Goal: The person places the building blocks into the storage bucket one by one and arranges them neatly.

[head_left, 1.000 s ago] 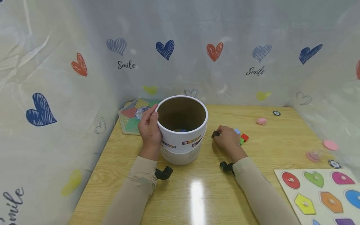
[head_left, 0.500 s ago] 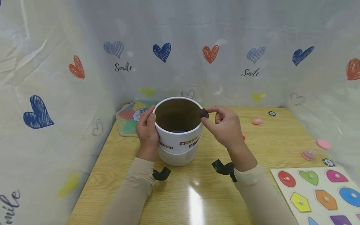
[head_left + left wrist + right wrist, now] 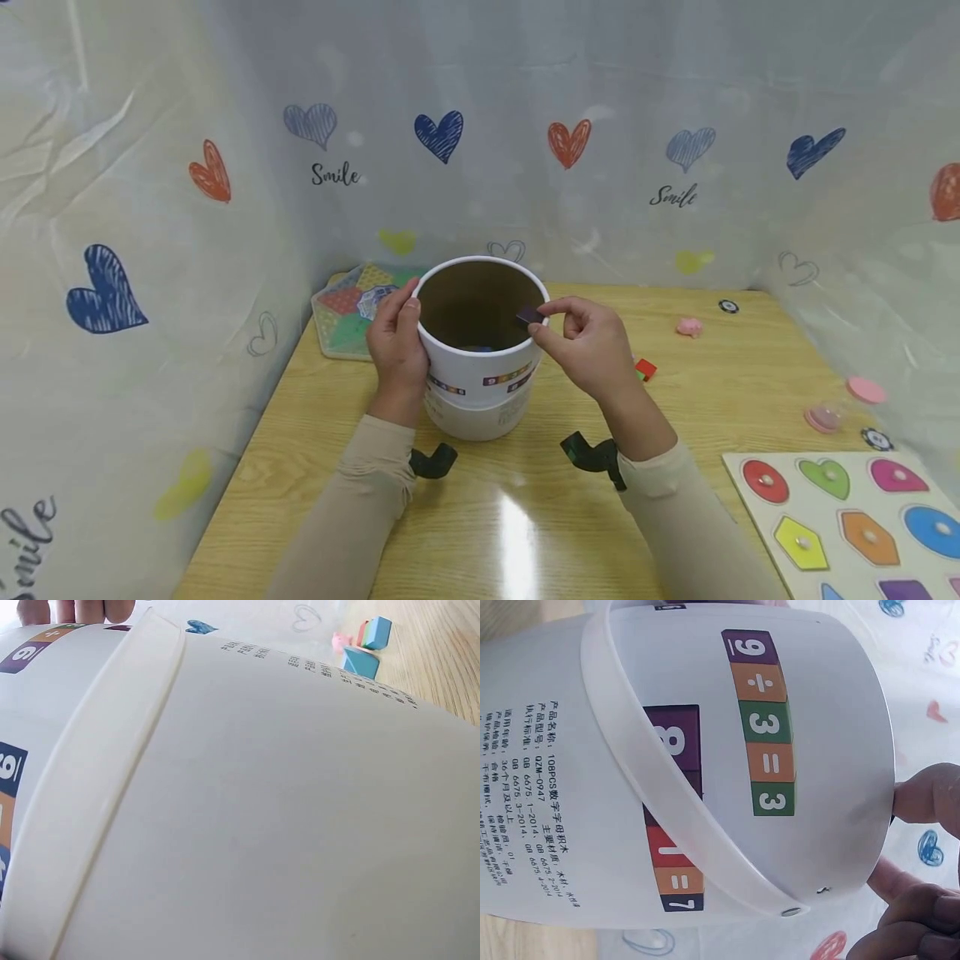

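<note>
A white bucket (image 3: 468, 421) printed with coloured number tiles stands upright on the table. My left hand (image 3: 399, 358) grips its left rim, thumb on the near side. Over the right rim, my right hand (image 3: 592, 346) pinches a small dark purple block (image 3: 528, 317) between thumb and forefinger, the block just inside the mouth. Something blue shows at the bucket's bottom, too dim to make out. In the right wrist view, the bucket's handle (image 3: 667, 810) hangs across its side, and the fingers (image 3: 930, 796) hide nearly all of the block.
To the right of the bucket lie a red block (image 3: 646, 368) and blue blocks (image 3: 360, 663). Farther right are a pink pig figure (image 3: 689, 327), an hourglass (image 3: 825, 417), chips (image 3: 728, 306) and a shape puzzle board (image 3: 817, 525). A patterned board (image 3: 341, 321) lies behind my left hand.
My right hand has lifted the dark block off the table, brought it left and up to the bucket, and then over the rim. The left hand keeps its grip.
</note>
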A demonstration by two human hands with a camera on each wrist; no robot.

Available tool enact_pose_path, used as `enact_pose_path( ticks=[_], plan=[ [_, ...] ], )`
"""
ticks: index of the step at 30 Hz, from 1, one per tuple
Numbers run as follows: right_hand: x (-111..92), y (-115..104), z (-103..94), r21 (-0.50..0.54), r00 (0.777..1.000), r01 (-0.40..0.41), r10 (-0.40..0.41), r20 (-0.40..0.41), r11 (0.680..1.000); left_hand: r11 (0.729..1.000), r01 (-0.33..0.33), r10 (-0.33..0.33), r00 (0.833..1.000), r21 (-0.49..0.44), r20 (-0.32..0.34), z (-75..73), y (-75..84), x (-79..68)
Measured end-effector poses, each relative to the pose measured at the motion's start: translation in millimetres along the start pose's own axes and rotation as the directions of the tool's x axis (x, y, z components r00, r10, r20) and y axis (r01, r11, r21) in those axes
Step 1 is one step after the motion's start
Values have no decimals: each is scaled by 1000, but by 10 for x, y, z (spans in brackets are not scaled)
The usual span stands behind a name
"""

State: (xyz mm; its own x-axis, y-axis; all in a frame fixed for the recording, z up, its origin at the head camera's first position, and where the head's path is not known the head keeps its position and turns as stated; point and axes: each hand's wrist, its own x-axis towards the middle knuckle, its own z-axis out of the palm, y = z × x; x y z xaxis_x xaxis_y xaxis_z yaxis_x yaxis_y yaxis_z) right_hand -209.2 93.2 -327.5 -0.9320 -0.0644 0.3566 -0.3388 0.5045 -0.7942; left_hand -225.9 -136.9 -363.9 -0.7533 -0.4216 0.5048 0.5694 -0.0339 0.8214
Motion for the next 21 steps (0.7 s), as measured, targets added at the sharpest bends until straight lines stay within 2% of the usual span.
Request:
enact_pose_path(
  ticks=[4, 7, 9, 12, 16, 18, 21],
  plan=[
    [-5, 51, -31, -1, 998, 34, -34, -61, 999, 1000, 6, -6, 1000, 24, 2, -10, -5, 4],
    [-2, 171, -126, 1, 992, 38, -37, -119, 999, 999, 10, -10, 1000, 36, 7, -7, -4, 3],
    [-3, 312, -221, -11, 991, 0, -2, -137, 1000, 999, 13, -13, 1000, 38, 8, 4, -4, 0],
    [-23, 613, -381, -62, 984, -117, 107, -139, 991, 999, 20, -20, 1000, 34, 6, 22, 0, -3],
    [-85, 1109, -561, -183, 956, -285, 264, -130, 941, 999, 33, -33, 999, 30, 1, 37, -1, -5],
    [-131, 1335, -606, -251, 942, -336, 319, -104, 908, 998, 45, -45, 999, 34, 1, 33, 3, -10],
    [-217, 1579, -625, -354, 927, -362, 373, -40, 863, 998, 57, -57, 998, 27, -1, 24, 4, -17]
  ],
)
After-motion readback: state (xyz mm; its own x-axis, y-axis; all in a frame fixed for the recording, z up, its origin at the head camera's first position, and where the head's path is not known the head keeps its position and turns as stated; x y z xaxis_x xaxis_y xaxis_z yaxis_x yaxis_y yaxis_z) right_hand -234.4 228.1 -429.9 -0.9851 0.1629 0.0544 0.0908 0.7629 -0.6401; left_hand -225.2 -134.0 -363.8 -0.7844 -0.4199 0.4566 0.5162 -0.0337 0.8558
